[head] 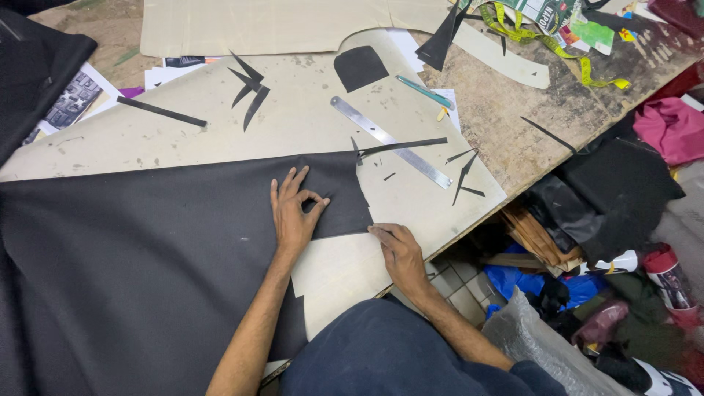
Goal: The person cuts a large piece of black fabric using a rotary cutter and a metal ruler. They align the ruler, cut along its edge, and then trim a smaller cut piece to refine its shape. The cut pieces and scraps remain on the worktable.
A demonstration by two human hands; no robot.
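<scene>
black fabric [147, 242] flat on beige pattern card [220, 117], left half of tabletop [513, 139] | left hand [295, 213] open, fingers spread, pressing cloth corner | right hand [396, 249] loosely curled, pinching cloth edge | risk: uneven pull puckers cloth off card; steel ruler [389, 141], scraps nearby could snag

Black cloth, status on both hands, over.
Left hand flat on black cloth, open. Right hand at cloth's corner, fingertips touching. Steel ruler and scraps lie beyond, apart.

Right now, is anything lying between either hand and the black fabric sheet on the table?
Nothing visible. The left hand lies flat on the black fabric sheet, and the right hand touches its cut corner. The steel ruler lies apart, farther up the table.
</scene>
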